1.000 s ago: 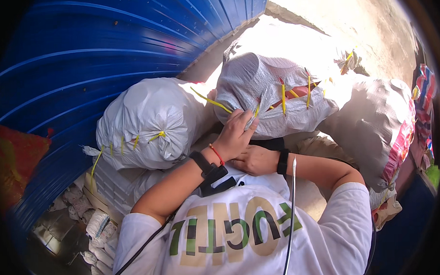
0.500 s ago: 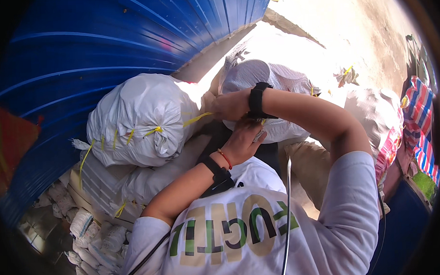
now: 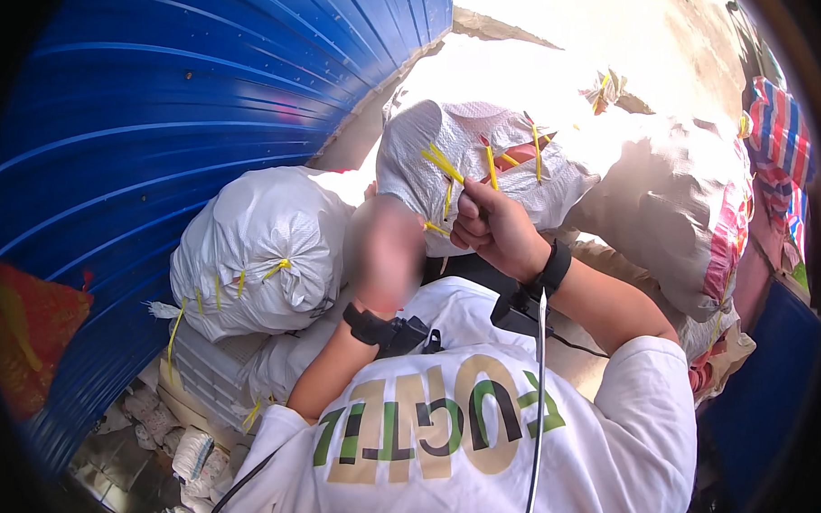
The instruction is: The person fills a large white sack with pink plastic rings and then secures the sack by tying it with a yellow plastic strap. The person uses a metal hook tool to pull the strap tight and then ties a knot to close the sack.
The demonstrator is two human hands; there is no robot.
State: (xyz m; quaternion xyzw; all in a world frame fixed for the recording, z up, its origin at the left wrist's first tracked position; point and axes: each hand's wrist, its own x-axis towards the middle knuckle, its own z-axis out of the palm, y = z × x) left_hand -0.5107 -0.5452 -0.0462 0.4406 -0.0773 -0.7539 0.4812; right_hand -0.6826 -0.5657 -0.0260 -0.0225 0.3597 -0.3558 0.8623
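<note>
My right hand (image 3: 500, 228) is closed on a small bunch of yellow ties (image 3: 443, 163), whose ends stick up past the fingers. It is in front of a bulging white woven sack (image 3: 424, 134). Several short yellow ties run along a gap in that sack, where something reddish shows. My left hand (image 3: 388, 253) is raised between this sack and another white sack (image 3: 252, 244) on the left. It is smeared, so its fingers cannot be made out. The left sack is gathered and knotted with a yellow tie (image 3: 284, 264), and more ties dot its front.
A blue corrugated metal wall (image 3: 170, 102) rises on the left. To the right are another full sack (image 3: 671, 211) and a striped red, white and blue bag (image 3: 777, 135). Wrapped bundles (image 3: 196, 454) lie at the lower left. A dark cable (image 3: 581, 347) hangs near my right arm.
My hands were close together at the middle sack with a yellow tie stretched beside them. They have moved apart, and the right hand now holds up the yellow ties. The view has shifted.
</note>
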